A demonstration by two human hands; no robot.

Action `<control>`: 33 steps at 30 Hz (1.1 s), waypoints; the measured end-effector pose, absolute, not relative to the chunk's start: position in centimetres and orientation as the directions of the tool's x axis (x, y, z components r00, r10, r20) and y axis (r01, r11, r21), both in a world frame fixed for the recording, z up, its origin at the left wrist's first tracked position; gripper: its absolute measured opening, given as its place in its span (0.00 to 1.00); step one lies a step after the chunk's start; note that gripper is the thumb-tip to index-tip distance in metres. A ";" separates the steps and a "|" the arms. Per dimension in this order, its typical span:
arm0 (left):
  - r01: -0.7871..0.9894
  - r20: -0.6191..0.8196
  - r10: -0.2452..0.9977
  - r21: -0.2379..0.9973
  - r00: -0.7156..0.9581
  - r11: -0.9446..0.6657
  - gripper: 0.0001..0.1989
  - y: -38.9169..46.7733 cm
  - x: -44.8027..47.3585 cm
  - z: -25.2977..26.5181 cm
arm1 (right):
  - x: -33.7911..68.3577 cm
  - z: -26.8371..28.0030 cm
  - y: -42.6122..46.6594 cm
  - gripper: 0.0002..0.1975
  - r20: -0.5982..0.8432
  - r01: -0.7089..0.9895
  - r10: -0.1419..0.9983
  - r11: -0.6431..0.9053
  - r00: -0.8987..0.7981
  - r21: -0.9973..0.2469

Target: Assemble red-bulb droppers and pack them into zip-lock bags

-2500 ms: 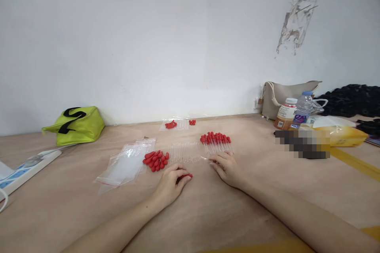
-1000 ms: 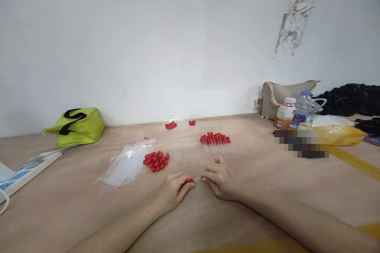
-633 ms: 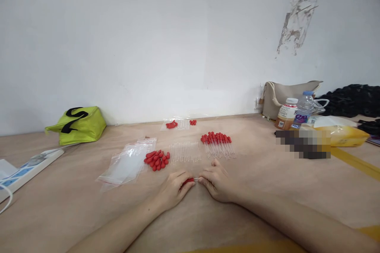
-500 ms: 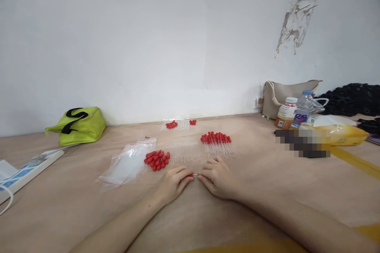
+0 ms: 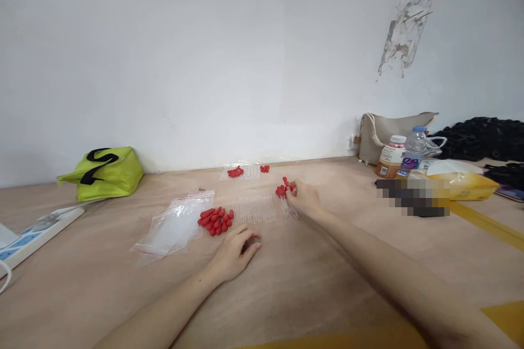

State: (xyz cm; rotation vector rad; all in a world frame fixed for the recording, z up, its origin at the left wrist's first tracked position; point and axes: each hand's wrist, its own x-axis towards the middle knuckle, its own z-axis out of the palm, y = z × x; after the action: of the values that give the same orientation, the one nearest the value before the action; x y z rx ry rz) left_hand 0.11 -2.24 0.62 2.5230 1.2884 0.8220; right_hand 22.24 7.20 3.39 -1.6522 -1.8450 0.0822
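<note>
My left hand rests on the brown table covering, thumb and fingers parted, with nothing between them. Just behind it lies a heap of red rubber bulbs. A row of clear glass tubes is laid side by side to the right of the heap. My right hand is over the group of red-bulbed droppers, its fingers closed on a dropper whose red bulb sticks up beyond the fingertips. The hand hides much of that group.
Clear zip bags lie left of the bulbs. More bulbs and tubes in a bag lie by the wall. A power strip and green bag are at left; bottles, a beige bag and a yellow packet at right.
My right hand has moved away from my left, forward to the dropper group, carrying the dropper. My left hand has let go and its fingers have parted.
</note>
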 end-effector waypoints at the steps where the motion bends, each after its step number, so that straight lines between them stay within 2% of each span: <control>1: 0.685 0.379 0.792 0.403 0.479 -0.607 0.08 -2.3 0.1 0.7 | 21.7 3.1 7.5 0.11 0.422 0.887 0.907 0.184 0.013 -0.424; 4: 0.679 0.364 0.788 0.403 0.496 -0.613 0.08 -2.4 0.1 1.0 | 20.8 2.1 8.3 0.11 0.426 0.931 0.904 0.126 0.035 -0.343; 8: 0.675 0.366 0.788 0.410 0.495 -0.614 0.08 -2.4 0.1 1.1 | 20.9 1.4 8.6 0.11 0.423 0.949 0.906 0.104 0.033 -0.297; 14: 0.670 0.375 0.782 0.406 0.499 -0.622 0.07 -2.4 0.1 0.9 | 20.4 2.2 7.5 0.12 0.437 0.950 0.897 0.194 -0.070 -0.246; 17: 0.661 0.388 0.775 0.409 0.498 -0.629 0.07 -2.3 0.1 0.9 | 18.9 2.8 7.3 0.13 0.300 0.962 0.945 0.192 -0.128 -0.194; 20: 0.659 0.393 0.778 0.417 0.490 -0.626 0.07 -2.3 0.1 1.0 | 17.5 3.4 7.7 0.11 0.145 0.974 0.984 0.132 -0.105 -0.185; 27: 0.656 0.385 0.770 0.407 0.508 -0.636 0.07 -2.6 0.2 0.9 | 16.5 3.8 9.7 0.10 0.025 0.973 0.999 0.051 -0.046 -0.223; 30: 0.724 0.495 0.756 0.313 0.429 -0.615 0.06 -2.1 -0.1 1.0 | 16.4 3.8 9.9 0.10 0.005 0.971 0.999 0.043 -0.043 -0.237; 33: 0.881 0.671 0.706 0.168 0.226 -0.442 0.06 -0.9 -1.0 1.9 | 16.7 4.4 9.4 0.10 0.025 0.965 0.998 0.063 -0.058 -0.253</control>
State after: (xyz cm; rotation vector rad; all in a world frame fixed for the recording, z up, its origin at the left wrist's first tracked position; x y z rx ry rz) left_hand -1.04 -0.89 1.92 2.6427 1.7544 1.2008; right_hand 16.65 9.36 4.39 -2.0122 -2.1397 0.2503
